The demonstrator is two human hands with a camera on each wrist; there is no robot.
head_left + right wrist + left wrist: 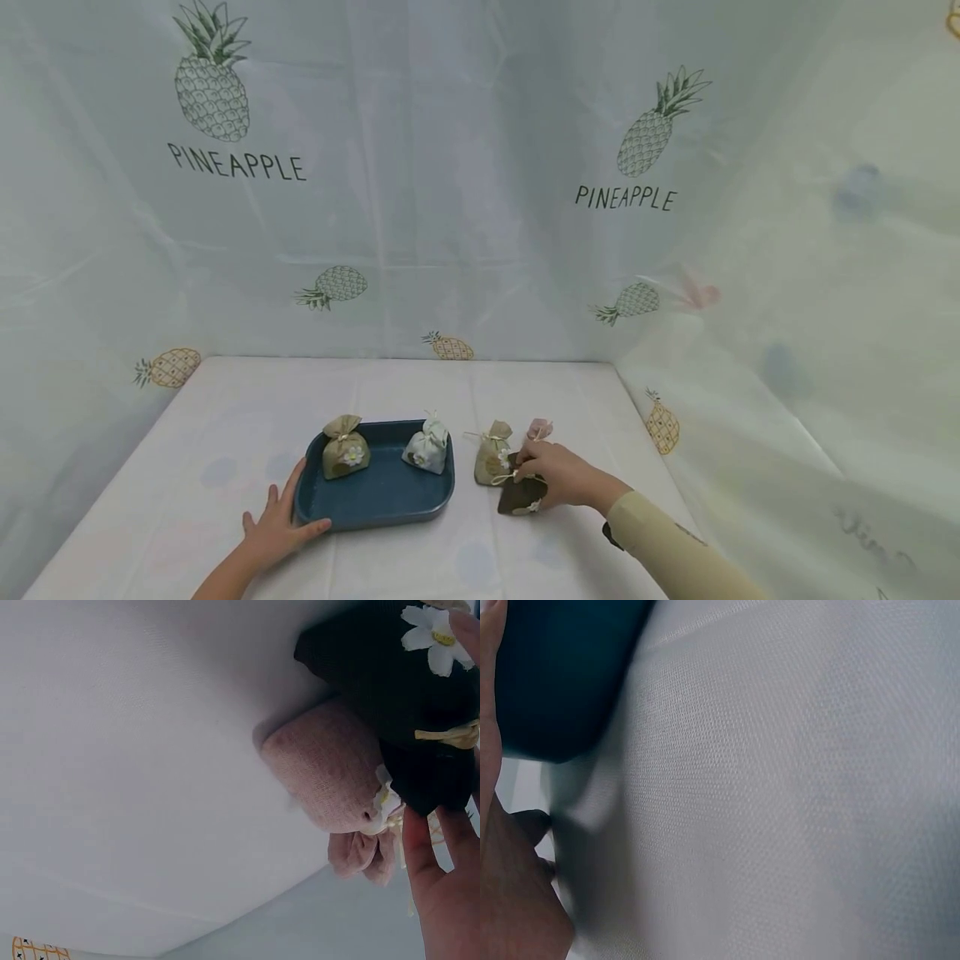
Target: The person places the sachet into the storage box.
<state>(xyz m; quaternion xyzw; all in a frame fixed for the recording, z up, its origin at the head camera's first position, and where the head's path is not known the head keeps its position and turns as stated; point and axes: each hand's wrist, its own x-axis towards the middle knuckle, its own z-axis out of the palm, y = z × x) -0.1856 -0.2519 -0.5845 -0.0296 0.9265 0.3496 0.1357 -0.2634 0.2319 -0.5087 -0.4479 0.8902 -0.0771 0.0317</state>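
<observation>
Dark brown cloth pouch, near black in the right wrist view [367, 667]: on the right half of the table, between the tray's right edge and the table's right edge. Right hand [561, 475] grips it by the gathered top, fingers curled on the cloth just past the cream cord tie [454, 736]. Neck points toward the table's back edge, body toward the front; white fabric daisy [441, 637] on the body. Can't tell if its base touches the table.

Around it: beige cloth pouch with daisy [486, 468] just beside it, on the tray side. Pink cloth pouch with cord [322, 765] lies on the table behind the right hand, mostly hidden in the head view; dark pouch overlaps it in the wrist view, contact unclear.

Dark blue rounded-rectangular tray [382, 500] left of the group, raised rim. Olive-tan cloth pouch [335, 461] sits toward its back left corner, white cloth pouch [427, 442] in its back right corner.

Left hand [276, 527]: spread, gripping nothing, forefinger along tray's left edge, thumb by its front left corner.

Table [150, 517] has a white cloth with faint pale spots. Pale sheet printed with pineapples [465, 183] hangs past its back edge. Beige sleeve [667, 542] on right arm.
</observation>
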